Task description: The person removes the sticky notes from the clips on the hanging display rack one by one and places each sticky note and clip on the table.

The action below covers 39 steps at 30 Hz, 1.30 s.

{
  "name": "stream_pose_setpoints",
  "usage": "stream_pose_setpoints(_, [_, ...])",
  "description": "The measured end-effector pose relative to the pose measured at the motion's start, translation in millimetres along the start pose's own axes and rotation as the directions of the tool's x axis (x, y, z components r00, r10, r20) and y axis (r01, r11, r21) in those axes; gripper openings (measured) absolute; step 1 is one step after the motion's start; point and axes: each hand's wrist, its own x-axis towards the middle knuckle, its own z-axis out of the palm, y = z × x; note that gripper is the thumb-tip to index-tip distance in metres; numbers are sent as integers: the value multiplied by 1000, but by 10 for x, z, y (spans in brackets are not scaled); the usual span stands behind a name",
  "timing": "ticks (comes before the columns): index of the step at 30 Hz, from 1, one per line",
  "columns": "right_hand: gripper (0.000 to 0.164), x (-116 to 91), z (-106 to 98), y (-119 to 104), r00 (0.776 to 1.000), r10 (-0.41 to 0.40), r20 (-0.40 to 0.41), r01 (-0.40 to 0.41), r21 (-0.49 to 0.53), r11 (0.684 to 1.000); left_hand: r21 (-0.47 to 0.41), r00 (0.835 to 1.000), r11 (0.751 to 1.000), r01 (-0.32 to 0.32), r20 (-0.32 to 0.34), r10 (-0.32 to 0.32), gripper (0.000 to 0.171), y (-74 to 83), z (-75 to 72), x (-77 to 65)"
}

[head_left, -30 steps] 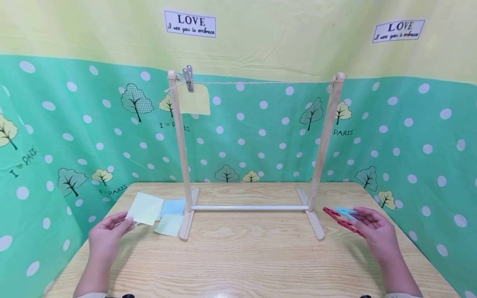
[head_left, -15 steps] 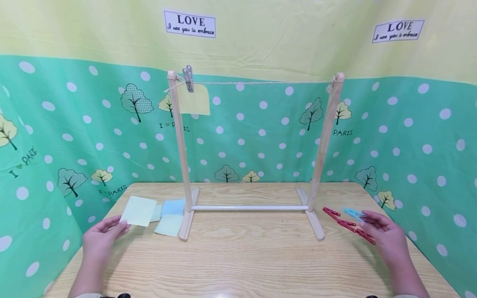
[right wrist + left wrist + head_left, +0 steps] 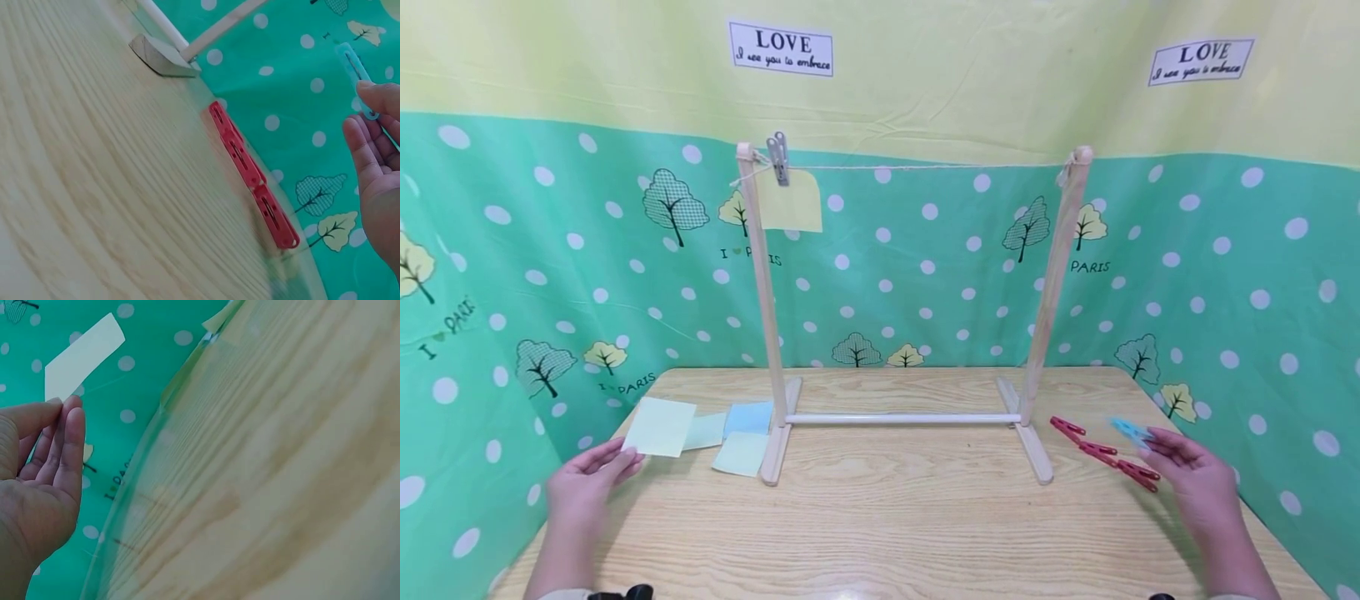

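Observation:
My left hand (image 3: 587, 479) pinches a pale yellow sticky note (image 3: 660, 427) by its lower left corner, between thumb and fingers. In the left wrist view the same note (image 3: 84, 357) stands up beyond the fingertips. Over at the right, my right hand (image 3: 1197, 475) holds a light blue clothespin (image 3: 1131, 432) by one end; the right wrist view shows this clothespin (image 3: 355, 75) pointing away from the thumb. Three red clothespins (image 3: 1097, 452) lie in a slanting row on the table, just left of that hand.
A wooden frame (image 3: 1052, 292) with a string (image 3: 917, 167) across its top stands mid-table. From the string's left end hangs a yellow note (image 3: 793, 202) under a grey clothespin (image 3: 778, 158). Pale green (image 3: 705, 431), blue (image 3: 748, 417) and greenish-yellow notes (image 3: 741, 452) lie by the frame's left foot.
My left hand has drawn the yellow note left, uncovering the pale green note. The right hand has moved right with the blue clothespin, away from the red ones.

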Motion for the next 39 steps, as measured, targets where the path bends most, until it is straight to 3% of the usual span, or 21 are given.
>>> stream_pose_setpoints(10, [43,70,-175,63,999,45,-27,-47,-86,995,-16,999,999,38,2,-38,26,-7,-128,77])
stream_pose_setpoints(23, [47,163,-321,251,992,108,-70,-115,-112,987,6,993,993,118,-23,-118,25,-87,-204,154])
stream_pose_setpoints(26, [52,185,-361,282,990,125,-69,-139,-251,958,38,992,991,128,-21,-127,25,-91,-200,158])
stream_pose_setpoints(30, [65,251,-407,303,986,154,-61,-165,-445,880,82,992,989,125,-23,-123,26,-98,-201,160])
stream_pose_setpoints(35, [70,363,-461,356,975,208,-81,-219,-533,817,138,993,983,117,-28,-114,25,-113,-201,187])
stream_pose_setpoints(39, [70,422,-511,410,968,241,-70,-237,-573,785,187,992,975,122,-37,-118,26,-128,-184,214])
